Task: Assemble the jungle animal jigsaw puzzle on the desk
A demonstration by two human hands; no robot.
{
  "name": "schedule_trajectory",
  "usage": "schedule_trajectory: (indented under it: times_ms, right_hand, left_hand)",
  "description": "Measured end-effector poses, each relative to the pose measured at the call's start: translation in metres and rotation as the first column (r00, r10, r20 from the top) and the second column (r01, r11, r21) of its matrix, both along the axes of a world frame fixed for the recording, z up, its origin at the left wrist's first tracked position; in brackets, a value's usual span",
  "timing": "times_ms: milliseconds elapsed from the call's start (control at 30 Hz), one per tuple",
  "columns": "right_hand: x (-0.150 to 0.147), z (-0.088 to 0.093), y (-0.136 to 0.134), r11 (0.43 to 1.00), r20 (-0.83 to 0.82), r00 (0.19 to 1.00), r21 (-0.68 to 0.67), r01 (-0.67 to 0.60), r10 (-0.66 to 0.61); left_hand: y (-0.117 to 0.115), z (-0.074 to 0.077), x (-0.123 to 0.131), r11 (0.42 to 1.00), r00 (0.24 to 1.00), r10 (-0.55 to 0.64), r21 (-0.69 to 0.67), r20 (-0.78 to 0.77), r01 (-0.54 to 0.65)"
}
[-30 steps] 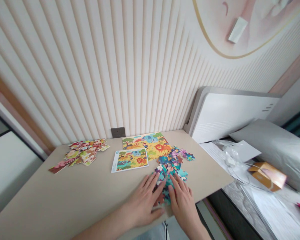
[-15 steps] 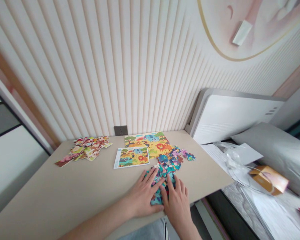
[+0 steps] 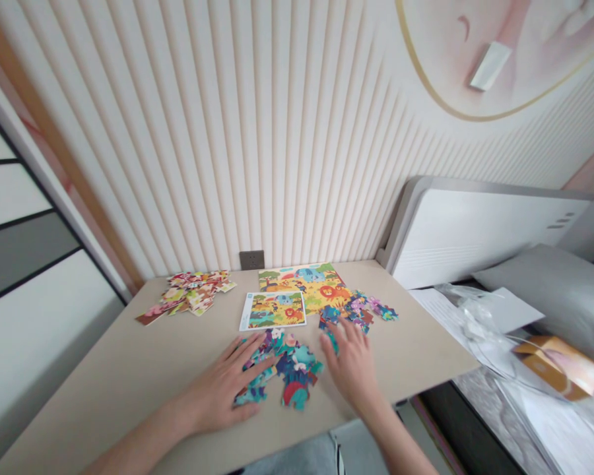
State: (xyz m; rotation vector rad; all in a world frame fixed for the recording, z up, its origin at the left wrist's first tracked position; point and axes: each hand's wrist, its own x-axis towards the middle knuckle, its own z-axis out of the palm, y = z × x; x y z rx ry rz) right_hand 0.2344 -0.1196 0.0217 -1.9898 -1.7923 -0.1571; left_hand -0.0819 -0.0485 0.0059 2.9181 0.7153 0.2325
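Note:
Teal and dark-blue jigsaw pieces [image 3: 297,369] lie in a loose pile near the table's front edge. My left hand [image 3: 225,379] rests open and flat against the pile's left side, fingers spread over some pieces. To the right, my right hand [image 3: 349,356] is open, its fingertips by more jigsaw pieces [image 3: 359,310] in blue, purple and brown. A teal piece shows beside its index finger; whether the hand touches it I cannot tell. Behind the front pile are a white-bordered picture card [image 3: 277,310] and a larger yellow animal picture [image 3: 321,284], partly covered by the card.
A heap of red, green and cream puzzle pieces [image 3: 191,293] lies at the table's back left. The beige table [image 3: 178,356] meets a ribbed wall with a dark socket [image 3: 252,260]. Right of it is a bed with a grey pillow [image 3: 549,284] and an orange box [image 3: 559,366].
My hands have moved apart, the left one leftward with part of the pile. The pieces now spread wider to the left. The view has also turned slightly left.

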Motion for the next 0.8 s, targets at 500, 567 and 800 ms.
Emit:
schedule_trajectory:
  times_ms: [500,567,800]
  right_hand:
    - [0.17,-0.027,0.065,0.952,0.055,0.996,-0.302,-0.046,0.065]
    - [0.165,-0.029,0.051,0.962,0.068,0.996,-0.271,-0.032,0.052]
    - [0.125,-0.03,0.012,0.97,0.059,0.995,-0.232,-0.066,0.081]
  left_hand:
    - [-0.009,0.036,0.078,0.995,0.994,-0.103,0.008,0.028,0.103]
    - [0.0,0.029,0.083,0.998,0.998,-0.057,0.006,0.037,0.057]
    - [0.026,-0.004,0.079,0.991,0.982,0.136,-0.003,0.129,-0.137]
